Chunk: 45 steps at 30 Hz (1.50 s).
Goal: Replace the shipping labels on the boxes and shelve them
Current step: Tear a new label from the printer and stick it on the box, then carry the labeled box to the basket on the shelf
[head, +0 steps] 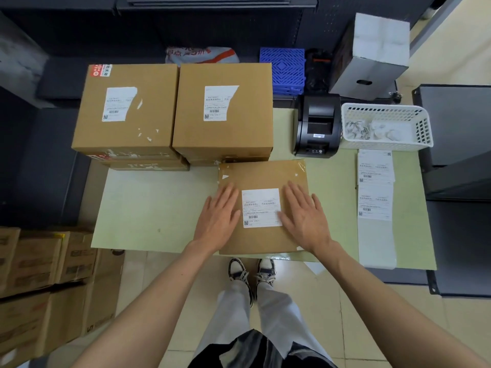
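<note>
left hand (219, 215): flat, fingers straight and together, palm down on top of the near box (261, 243) — just left of its label, grasping nothing
right hand (305, 216): flat too, fingers straight, pressing the box top at the label's right edge; fingertips overlap the lower right corner of the label
near box: brown carton at the front edge of the table (148, 208), between both hands; clear tape sheen along its far and near edges
new label (261, 207): white, square-on, lying flat on the middle of the near box; barcode and QR mark at lower left
left stack (125, 107): brown carton on top of flatter cartons, at the back left of the table; its label (118, 103) is torn on the right side, white paper scraps left on the cardboard
right stack (223, 107): brown carton touching the left one, directly behind the near box; its label (219, 103) also torn at the right
printer (317, 124): black label printer, right of the stacks
basket (386, 110): white plastic, just beside the printer, crumpled paper scraps inside
label strip (375, 192): long white strip with printed labels, lying on the table right of the near box, running from the basket to the front edge
floor left: more cardboard cartons (45, 274) stacked beside the table
</note>
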Each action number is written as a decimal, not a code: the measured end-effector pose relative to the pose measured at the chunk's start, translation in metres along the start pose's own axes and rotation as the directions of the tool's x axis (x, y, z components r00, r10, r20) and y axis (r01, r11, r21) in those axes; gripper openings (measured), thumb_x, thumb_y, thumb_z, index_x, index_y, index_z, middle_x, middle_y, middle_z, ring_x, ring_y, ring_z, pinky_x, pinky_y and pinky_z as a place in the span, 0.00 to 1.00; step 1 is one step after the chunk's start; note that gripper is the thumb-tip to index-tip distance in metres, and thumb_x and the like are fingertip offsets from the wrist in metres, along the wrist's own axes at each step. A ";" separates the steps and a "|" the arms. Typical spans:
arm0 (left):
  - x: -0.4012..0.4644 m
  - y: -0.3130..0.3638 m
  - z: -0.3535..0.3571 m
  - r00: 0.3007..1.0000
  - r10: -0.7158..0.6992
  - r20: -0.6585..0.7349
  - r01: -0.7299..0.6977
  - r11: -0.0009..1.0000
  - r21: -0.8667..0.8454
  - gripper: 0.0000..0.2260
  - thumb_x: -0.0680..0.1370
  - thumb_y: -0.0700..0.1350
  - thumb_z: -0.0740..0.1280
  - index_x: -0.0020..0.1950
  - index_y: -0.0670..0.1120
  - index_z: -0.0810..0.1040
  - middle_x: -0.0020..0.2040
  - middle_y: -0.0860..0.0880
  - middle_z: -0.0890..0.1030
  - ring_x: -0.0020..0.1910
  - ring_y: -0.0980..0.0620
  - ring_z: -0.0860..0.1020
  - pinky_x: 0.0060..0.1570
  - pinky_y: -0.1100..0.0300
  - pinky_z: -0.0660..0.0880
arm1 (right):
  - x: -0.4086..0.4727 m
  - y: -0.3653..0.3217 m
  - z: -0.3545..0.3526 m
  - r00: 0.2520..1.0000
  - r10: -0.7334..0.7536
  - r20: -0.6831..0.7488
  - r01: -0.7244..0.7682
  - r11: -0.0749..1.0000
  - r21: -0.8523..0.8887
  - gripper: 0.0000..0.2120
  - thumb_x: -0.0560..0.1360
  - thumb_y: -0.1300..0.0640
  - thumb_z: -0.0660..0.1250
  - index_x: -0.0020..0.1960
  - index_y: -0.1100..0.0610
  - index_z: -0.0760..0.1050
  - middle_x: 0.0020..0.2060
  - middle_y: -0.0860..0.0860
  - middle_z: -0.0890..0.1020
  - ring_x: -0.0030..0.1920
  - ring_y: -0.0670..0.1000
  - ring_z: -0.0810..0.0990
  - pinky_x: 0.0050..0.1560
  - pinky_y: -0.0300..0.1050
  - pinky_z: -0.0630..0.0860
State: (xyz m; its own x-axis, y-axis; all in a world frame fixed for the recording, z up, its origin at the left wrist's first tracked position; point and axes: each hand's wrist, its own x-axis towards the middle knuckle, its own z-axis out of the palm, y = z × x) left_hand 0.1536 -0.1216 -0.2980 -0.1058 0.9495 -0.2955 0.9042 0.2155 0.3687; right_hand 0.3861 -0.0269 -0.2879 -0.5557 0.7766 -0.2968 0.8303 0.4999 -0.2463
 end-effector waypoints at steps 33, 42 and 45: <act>-0.171 -0.053 -0.082 0.663 -0.740 0.115 0.366 0.187 -0.912 0.17 0.80 0.48 0.71 0.67 0.56 0.75 0.58 0.54 0.83 0.53 0.57 0.82 0.48 0.65 0.78 | 0.003 -0.145 -0.043 0.966 0.072 0.250 -0.230 0.686 0.691 0.23 0.75 0.44 0.69 0.63 0.56 0.71 0.50 0.49 0.78 0.47 0.52 0.77 0.47 0.46 0.74; -0.313 -0.126 -0.168 0.407 -0.898 -0.170 0.216 0.276 -0.937 0.16 0.79 0.53 0.70 0.67 0.56 0.76 0.57 0.57 0.83 0.53 0.59 0.81 0.53 0.59 0.78 | 0.014 -0.348 -0.103 0.937 -0.337 0.096 0.203 0.745 0.635 0.24 0.73 0.40 0.69 0.63 0.53 0.73 0.54 0.50 0.82 0.52 0.53 0.80 0.54 0.54 0.78; -0.363 -0.153 -0.213 0.311 -0.909 -0.276 0.144 0.332 -0.932 0.20 0.79 0.57 0.68 0.71 0.58 0.73 0.59 0.61 0.81 0.56 0.58 0.80 0.59 0.52 0.78 | 0.008 -0.430 -0.135 0.886 -0.463 0.026 0.344 0.694 0.633 0.20 0.72 0.39 0.69 0.57 0.50 0.74 0.50 0.48 0.82 0.47 0.51 0.81 0.50 0.53 0.79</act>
State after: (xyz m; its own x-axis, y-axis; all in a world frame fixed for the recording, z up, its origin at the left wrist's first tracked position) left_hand -0.0346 -0.4506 -0.0593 -0.9693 0.1625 -0.1845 -0.1010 0.4210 0.9014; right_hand 0.0306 -0.1838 -0.0593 -0.8779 0.4465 -0.1730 0.3576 0.3711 -0.8569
